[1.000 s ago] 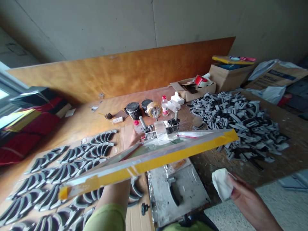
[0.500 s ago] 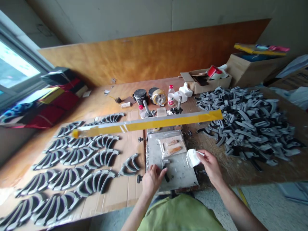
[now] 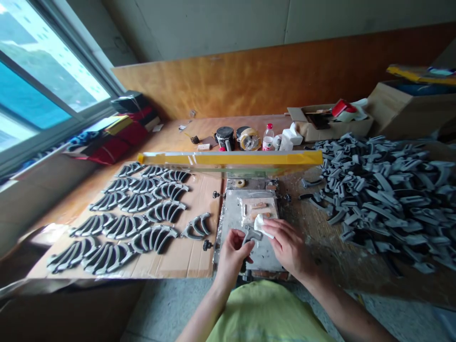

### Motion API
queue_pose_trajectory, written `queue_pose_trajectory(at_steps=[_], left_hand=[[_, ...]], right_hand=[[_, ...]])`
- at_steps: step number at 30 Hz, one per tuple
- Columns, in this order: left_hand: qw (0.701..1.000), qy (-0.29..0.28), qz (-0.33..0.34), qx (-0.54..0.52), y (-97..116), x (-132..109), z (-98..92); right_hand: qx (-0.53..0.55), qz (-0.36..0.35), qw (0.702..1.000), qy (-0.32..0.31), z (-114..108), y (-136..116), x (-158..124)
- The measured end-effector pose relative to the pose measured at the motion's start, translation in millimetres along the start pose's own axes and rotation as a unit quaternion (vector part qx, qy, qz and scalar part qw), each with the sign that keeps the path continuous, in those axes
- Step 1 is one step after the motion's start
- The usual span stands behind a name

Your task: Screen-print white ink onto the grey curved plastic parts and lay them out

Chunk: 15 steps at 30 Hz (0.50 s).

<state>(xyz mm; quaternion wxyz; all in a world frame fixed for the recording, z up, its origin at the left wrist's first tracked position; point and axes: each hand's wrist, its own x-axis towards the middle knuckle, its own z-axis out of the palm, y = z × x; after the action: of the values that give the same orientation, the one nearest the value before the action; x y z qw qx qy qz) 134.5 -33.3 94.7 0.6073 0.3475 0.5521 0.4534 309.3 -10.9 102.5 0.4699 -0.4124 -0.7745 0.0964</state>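
Observation:
My left hand (image 3: 233, 254) is closed around a small grey handle-shaped part (image 3: 252, 233), holding it over the grey work plate (image 3: 228, 218); its lower end is hidden by my fingers. A crumpled white cloth (image 3: 261, 223) is pinched in my right hand (image 3: 290, 247), right beside the part's upper end. Whether the cloth touches the part I cannot tell for certain. Just beyond both hands, a plastic-covered pad (image 3: 245, 206) with brownish-orange pieces lies on the plate.
Similar curved grey parts (image 3: 156, 240) lie in fanned rows on cardboard (image 3: 199, 261) at left. A large heap of them (image 3: 384, 190) is at right. A yellow-edged clear strip (image 3: 231, 160) spans above the plate. Behind stand black jars (image 3: 225, 136), a red-capped bottle (image 3: 268, 137) and an open carton (image 3: 331, 130).
My left hand has picked the grey part up off the plate. My right hand has brought the white cloth left, up to the part. The camera view has turned to the left.

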Motion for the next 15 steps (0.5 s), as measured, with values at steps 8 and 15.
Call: queue_pose_trajectory(at_steps=[8,15], left_hand=[[0.999,-0.006,0.028,-0.027,15.7,-17.5,17.5],[0.995,0.043,0.055,-0.064,36.0,-18.9,9.6]], right_hand=[[-0.074,-0.136,0.987,-0.030,-6.1,-24.2,6.9],[-0.116,-0.145,0.980,-0.065,-19.4,-3.9,-9.1]])
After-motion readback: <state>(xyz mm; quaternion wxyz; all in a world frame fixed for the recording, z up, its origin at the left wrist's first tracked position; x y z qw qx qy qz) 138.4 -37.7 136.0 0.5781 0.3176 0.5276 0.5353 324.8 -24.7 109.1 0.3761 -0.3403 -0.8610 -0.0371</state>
